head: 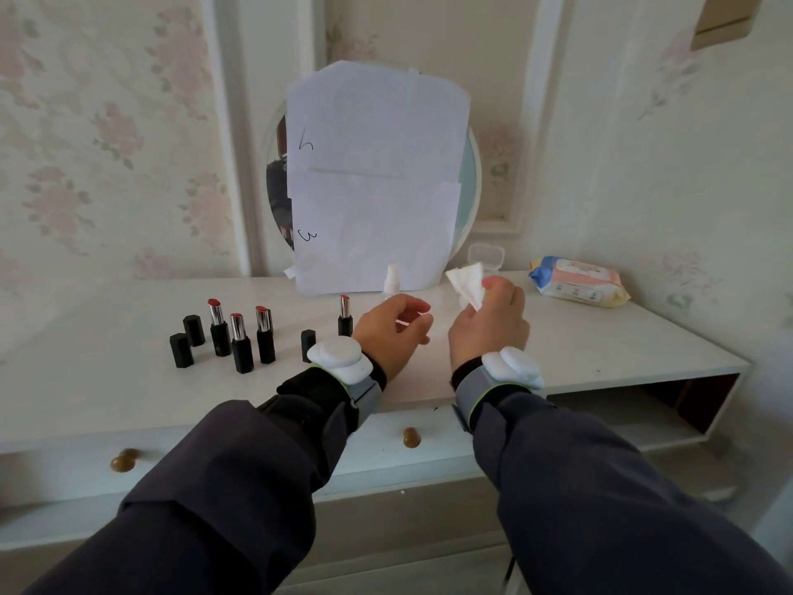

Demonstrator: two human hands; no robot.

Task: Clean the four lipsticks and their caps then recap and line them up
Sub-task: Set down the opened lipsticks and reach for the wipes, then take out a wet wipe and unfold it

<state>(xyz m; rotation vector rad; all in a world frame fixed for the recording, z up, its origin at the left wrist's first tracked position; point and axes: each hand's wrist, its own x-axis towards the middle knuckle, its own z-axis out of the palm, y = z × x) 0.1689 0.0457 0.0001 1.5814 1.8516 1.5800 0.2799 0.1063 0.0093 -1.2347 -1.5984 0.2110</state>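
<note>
Four uncapped lipsticks stand upright on the white dresser top [107, 380]: three in a group at the left [219, 328], [241, 343], [265, 334], and a fourth lipstick [344, 315] apart to the right. Two black caps [194, 330], [181, 350] stand left of the group. A third cap [308, 345] is partly hidden behind my left wrist. My left hand [392, 332] hovers just right of the fourth lipstick, fingers loosely curled, holding nothing that I can see. My right hand [489, 324] pinches a folded white wipe [465, 281] above the dresser.
A small spray bottle [391, 279] stands behind my left hand. Paper sheets [373, 178] cover a round mirror. A clear little box [485, 255] and a wet-wipe pack [579, 281] lie at the back right. Drawer knobs [411, 438] sit below the front edge; an open shelf [643, 414] is right.
</note>
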